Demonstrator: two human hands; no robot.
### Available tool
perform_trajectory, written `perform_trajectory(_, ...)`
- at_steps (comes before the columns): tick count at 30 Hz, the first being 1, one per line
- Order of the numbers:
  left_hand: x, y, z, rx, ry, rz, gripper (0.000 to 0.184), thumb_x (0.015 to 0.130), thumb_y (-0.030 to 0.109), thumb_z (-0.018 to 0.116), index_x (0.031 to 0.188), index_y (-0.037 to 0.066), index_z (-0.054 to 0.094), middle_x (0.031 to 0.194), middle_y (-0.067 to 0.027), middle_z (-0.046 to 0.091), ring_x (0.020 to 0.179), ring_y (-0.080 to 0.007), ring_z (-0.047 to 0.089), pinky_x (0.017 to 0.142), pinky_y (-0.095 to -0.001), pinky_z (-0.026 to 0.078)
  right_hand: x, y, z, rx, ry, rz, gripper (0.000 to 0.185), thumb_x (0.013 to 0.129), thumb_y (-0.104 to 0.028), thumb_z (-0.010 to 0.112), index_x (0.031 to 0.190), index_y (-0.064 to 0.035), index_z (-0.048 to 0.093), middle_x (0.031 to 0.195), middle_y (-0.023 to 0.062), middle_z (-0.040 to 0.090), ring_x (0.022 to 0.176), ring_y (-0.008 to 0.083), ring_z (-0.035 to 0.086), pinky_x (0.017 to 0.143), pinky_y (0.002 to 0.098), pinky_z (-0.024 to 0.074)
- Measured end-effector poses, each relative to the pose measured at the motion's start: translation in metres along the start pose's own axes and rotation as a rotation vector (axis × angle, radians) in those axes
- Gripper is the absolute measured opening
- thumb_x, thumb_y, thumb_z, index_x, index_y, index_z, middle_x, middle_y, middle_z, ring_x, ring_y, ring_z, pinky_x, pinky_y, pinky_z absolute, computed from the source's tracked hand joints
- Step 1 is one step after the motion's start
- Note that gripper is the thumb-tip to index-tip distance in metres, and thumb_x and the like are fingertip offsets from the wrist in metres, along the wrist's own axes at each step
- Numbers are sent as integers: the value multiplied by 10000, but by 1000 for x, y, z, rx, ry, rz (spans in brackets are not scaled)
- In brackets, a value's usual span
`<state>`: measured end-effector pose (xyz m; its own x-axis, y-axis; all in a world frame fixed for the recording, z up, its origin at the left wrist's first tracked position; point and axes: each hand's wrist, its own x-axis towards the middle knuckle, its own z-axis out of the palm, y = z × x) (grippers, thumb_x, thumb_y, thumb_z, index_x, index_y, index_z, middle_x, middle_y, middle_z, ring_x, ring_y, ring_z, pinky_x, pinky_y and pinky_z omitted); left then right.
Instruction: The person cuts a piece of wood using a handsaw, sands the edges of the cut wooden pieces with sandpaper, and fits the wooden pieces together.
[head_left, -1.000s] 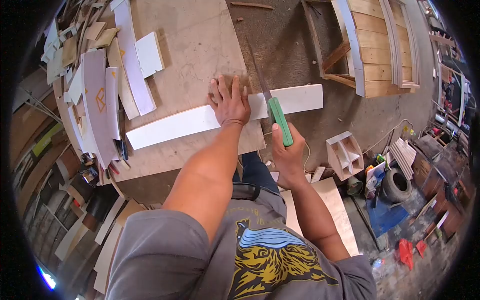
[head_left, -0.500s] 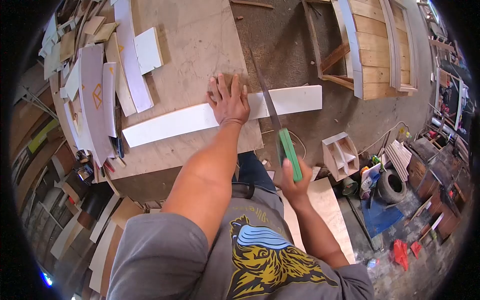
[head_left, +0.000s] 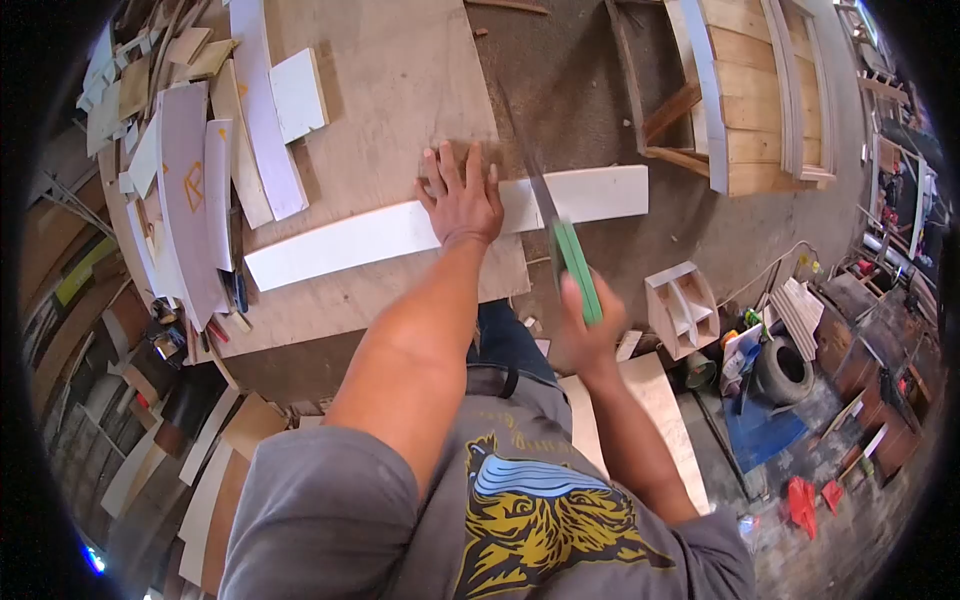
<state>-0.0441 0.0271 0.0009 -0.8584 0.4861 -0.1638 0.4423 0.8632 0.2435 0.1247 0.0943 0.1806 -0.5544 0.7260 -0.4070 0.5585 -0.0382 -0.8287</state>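
A long white board (head_left: pixel 350 243) lies across the plywood tabletop (head_left: pixel 400 100), its right end jutting past the edge. My left hand (head_left: pixel 464 200) rests flat on the board near that edge, fingers stretched out and a little apart. My right hand (head_left: pixel 590 320) is wrapped round the green handle of a handsaw (head_left: pixel 575 262). The dark blade crosses the overhanging part of the board just right of the table edge, pointing away from me. The hand and handle are slightly blurred. Whether there is a cut under the blade, I cannot make out.
Offcuts and boards (head_left: pixel 185 190) are piled on the table's left side. A wooden cabinet frame (head_left: pixel 750 100) stands on the floor at the upper right. Below it are a small divided box (head_left: pixel 683 310) and a tyre (head_left: pixel 784 372).
My right hand has pushed the saw forward, away from me, so the handle is now closer to the board. My left hand stays pressed on the board.
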Motion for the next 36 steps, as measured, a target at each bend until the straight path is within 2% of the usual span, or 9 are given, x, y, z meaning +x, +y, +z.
perform_trajectory(2, -2, 0, 0, -5, 17, 7, 537, 1050, 471, 481, 1557, 297, 454, 1675, -136, 282, 1582, -396, 154, 1218, -660, 168, -39, -4, -18, -38, 53, -91, 292, 1030, -252, 628, 889, 2, 652, 657, 72, 610, 582, 136, 557, 538, 352, 433)
perform_trajectory(6, -1, 1, -2, -11, 19, 5, 520, 1050, 465, 489, 1542, 296, 479, 1667, -142, 295, 1576, -402, 170, 1213, -659, 180, 25, 11, 8, 63, 23, 131, 281, 1031, -248, 621, 910, 0, 672, 677, 77, 620, 617, 131, 579, 557, 343, 441)
perform_trajectory(11, 5, 2, 0, 10, 50, 17, 510, 1049, 466, 492, 1532, 299, 494, 1667, -145, 294, 1569, -403, 191, 1208, -657, 194, -33, -8, -14, -47, 56, -92, 227, 1022, -192, 630, 962, 14, 704, 688, 91, 627, 652, 144, 625, 612, 346, 493)
perform_trajectory(16, -5, 0, 2, 6, 27, 3, 507, 1057, 478, 469, 1528, 296, 503, 1658, -150, 316, 1574, -393, 174, 1215, -643, 182, 24, -5, 17, -186, -70, 46, 217, 1004, -179, 647, 985, 29, 705, 689, 110, 631, 655, 144, 626, 611, 347, 494)
perform_trajectory(20, 4, 1, 0, -4, 42, 3, 516, 1062, 496, 443, 1539, 303, 488, 1660, -145, 315, 1578, -390, 162, 1223, -636, 163, -21, -18, -18, -83, 37, -62, 247, 1004, -196, 651, 857, 2, 638, 631, 115, 568, 578, 191, 604, 558, 376, 457)
perform_trajectory(24, -1, 1, 2, 8, 15, -7, 525, 1062, 504, 437, 1552, 318, 468, 1673, -133, 296, 1583, -388, 150, 1227, -635, 155, -14, 3, -5, -168, -58, -92, 254, 1008, -208, 654, 874, 7, 643, 631, 112, 572, 598, 164, 591, 564, 380, 453)
perform_trajectory(28, -6, -2, 0, -14, -29, -10, 536, 1059, 505, 443, 1561, 317, 455, 1702, -122, 244, 1593, -381, 131, 1225, -664, 148, 1, -6, -6, -29, -32, 98, 272, 1016, -235, 656, 889, 6, 647, 663, 117, 603, 623, 159, 605, 573, 387, 458)
perform_trajectory(32, -1, 1, 0, 7, 24, -8, 524, 1059, 498, 442, 1551, 322, 470, 1685, -129, 282, 1583, -384, 159, 1223, -646, 164, -45, -6, -13, -11, 70, -125, 336, 1040, -252, 634, 830, 9, 608, 662, 73, 597, 630, 108, 533, 563, 343, 431)
perform_trajectory(36, -1, 0, 2, 1, 24, -12, 522, 1054, 488, 453, 1547, 318, 476, 1685, -130, 279, 1584, -382, 161, 1223, -649, 165, 40, -15, 17, 25, -33, 104, 276, 1022, -202, 645, 843, 7, 617, 648, 57, 572, 630, 92, 521, 553, 327, 431)
